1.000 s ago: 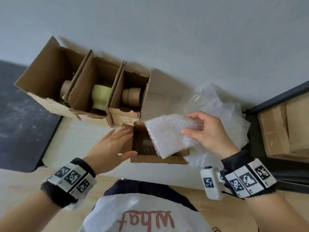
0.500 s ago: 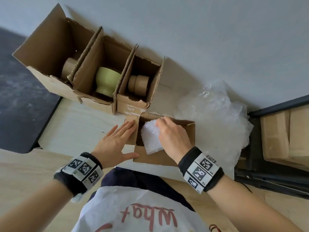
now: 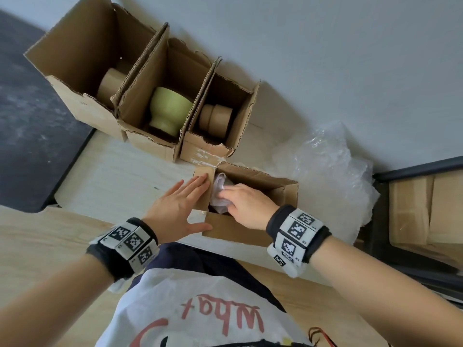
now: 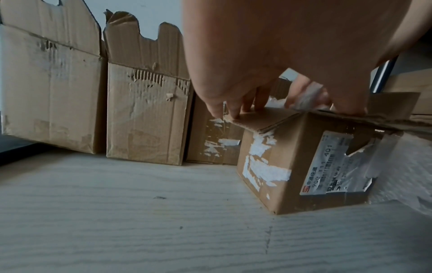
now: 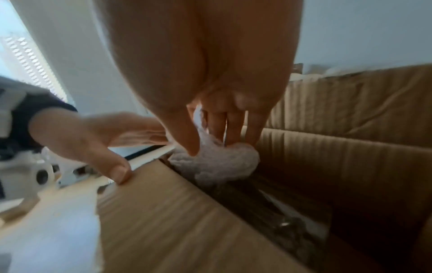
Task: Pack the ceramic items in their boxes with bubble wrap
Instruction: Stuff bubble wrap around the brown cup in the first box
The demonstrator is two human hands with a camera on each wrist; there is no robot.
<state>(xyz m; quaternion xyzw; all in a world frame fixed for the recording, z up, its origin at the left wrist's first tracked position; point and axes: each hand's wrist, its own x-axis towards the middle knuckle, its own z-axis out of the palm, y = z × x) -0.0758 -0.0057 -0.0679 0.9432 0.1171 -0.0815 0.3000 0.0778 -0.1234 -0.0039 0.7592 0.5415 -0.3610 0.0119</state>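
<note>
Head view | right grip [image 3: 246, 205] clamped on bubble wrap [image 3: 219, 196] | left grip [image 3: 179, 209] flat on box [image 3: 253, 230]

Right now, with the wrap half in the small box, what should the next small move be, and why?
Probably press the bubble wrap deeper: the right hand pinches it at the near box opening, part still above the rim, while the left hand holds the flap flat.

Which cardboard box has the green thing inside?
The middle cardboard box of the three standing along the wall holds the pale green ceramic cup. Its two neighbours hold brown pieces.
</note>
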